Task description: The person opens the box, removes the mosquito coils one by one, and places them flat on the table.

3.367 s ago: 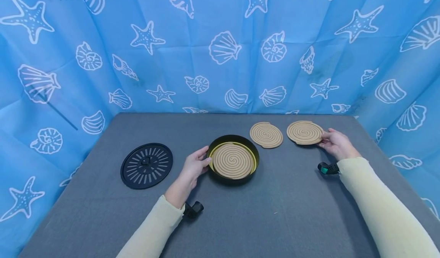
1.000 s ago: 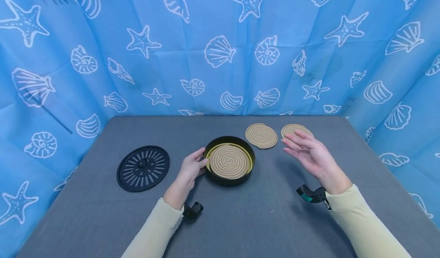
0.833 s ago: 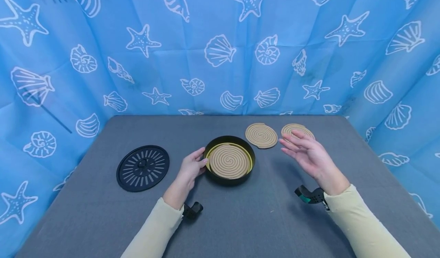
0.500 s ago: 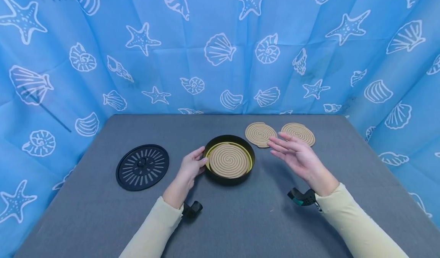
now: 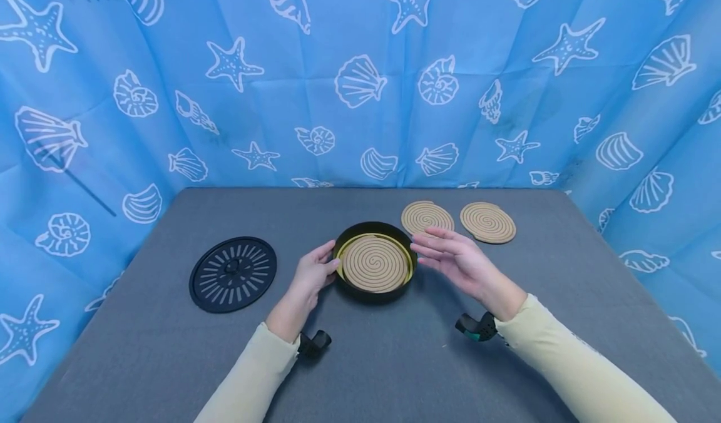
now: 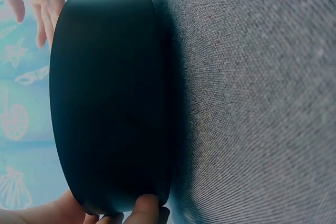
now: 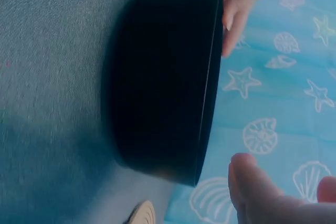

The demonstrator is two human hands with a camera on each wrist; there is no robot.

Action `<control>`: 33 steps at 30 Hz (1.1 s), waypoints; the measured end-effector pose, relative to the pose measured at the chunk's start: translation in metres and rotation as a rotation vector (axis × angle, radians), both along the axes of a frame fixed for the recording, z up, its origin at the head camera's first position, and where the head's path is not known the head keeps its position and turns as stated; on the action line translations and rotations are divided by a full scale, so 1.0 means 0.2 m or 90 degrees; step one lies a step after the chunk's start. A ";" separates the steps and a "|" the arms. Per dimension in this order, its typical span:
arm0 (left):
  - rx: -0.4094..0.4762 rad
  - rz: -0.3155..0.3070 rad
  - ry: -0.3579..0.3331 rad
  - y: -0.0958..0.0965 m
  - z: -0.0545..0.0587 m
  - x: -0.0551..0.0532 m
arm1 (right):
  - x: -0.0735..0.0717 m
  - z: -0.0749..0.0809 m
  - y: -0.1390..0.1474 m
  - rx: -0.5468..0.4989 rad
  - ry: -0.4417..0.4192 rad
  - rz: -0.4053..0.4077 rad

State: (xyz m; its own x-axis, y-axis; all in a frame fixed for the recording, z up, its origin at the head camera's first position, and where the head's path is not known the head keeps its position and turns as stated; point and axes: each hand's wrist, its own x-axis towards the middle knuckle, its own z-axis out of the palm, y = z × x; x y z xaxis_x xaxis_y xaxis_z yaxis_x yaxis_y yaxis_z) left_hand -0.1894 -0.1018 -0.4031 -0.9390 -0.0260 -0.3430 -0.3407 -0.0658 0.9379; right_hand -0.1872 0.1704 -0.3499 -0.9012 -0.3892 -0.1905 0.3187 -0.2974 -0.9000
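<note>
A round black tin (image 5: 376,298) with a yellow liner (image 5: 410,270) stands mid-table, and a tan mosquito coil (image 5: 374,263) lies inside it. My left hand (image 5: 308,277) holds the tin's left side, thumb at the rim and fingers against the outer wall. In the left wrist view the dark side wall of the tin (image 6: 110,103) fills the middle. My right hand (image 5: 459,266) hovers at the tin's right rim with fingers extended, holding nothing. From the right wrist, the fingertips show apart from the tin (image 7: 163,82).
Two more mosquito coils lie at the back right: one coil (image 5: 425,215) partly behind my right hand, the other coil (image 5: 488,223) farther right. A black slotted lid (image 5: 233,274) lies left of the tin on the grey tabletop (image 5: 383,366). A blue seashell curtain (image 5: 315,97) hangs behind.
My right hand has let go of the far-right coil, which now lies on the table, and has moved left to the tin's right rim. The left hand still holds the tin.
</note>
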 end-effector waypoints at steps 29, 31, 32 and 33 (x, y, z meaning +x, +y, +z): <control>-0.016 0.012 0.003 0.01 -0.01 0.00 | -0.19 0.02 -0.19 0.153 -0.080 0.134; -0.018 0.013 0.004 0.01 -0.01 -0.01 | -0.19 0.02 -0.20 0.172 -0.079 0.148; -0.018 0.013 0.003 0.01 -0.01 -0.01 | -0.20 0.02 -0.21 0.179 -0.081 0.153; -0.016 0.014 0.002 0.01 -0.01 -0.01 | -0.20 0.03 -0.21 0.186 -0.082 0.158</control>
